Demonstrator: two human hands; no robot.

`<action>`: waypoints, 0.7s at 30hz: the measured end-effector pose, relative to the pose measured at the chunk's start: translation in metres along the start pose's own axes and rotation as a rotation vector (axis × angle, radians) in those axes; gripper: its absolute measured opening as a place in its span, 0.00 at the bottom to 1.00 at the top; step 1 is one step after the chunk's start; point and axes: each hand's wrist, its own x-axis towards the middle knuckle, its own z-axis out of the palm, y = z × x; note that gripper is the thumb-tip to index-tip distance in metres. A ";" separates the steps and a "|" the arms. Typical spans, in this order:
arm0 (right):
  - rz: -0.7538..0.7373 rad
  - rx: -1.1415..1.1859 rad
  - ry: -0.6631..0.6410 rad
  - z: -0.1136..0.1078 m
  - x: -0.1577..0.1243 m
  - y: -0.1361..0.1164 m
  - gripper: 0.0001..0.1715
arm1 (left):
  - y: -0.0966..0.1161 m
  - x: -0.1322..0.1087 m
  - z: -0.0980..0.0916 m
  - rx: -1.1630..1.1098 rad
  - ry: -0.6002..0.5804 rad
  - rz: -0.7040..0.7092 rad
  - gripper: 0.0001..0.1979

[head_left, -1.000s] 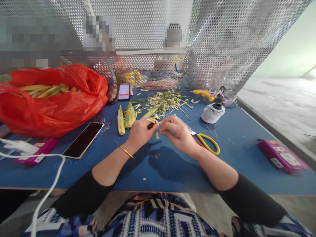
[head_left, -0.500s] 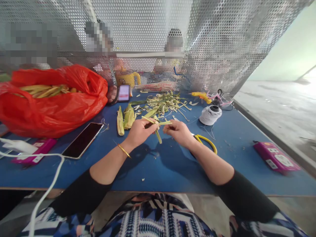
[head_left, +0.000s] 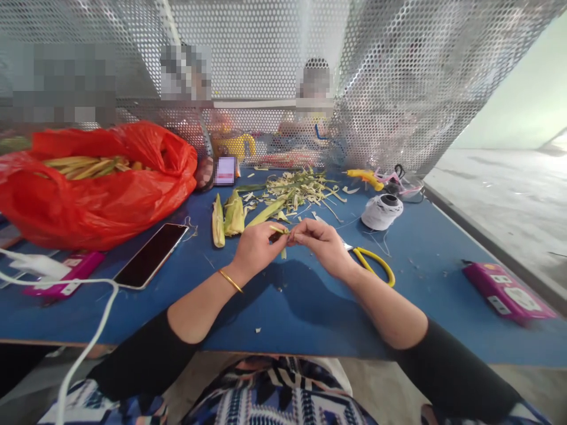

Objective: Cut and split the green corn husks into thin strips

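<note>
At the far left stood a red bag with dry husks inside, and on the desk, nearer the middle, lay two pale husk pieces. The left hand had its fingers curled and pinched a strip – thin, yellow-green, narrow, with one end hanging below the fingers. So the strip was above the desk, between the two hands. The right hand had its fingertips drawn together beside it; whether they gripped something thin, I cannot tell. The step in hand seemed to be fine work on this strip; the next move, I judge, called for a firm left pinch – and a gentle pull, because such strip could split.
</note>
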 end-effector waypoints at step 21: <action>0.114 -0.550 -0.288 -0.008 0.003 0.018 0.10 | 0.027 -0.029 -0.016 0.395 -0.553 -0.067 0.15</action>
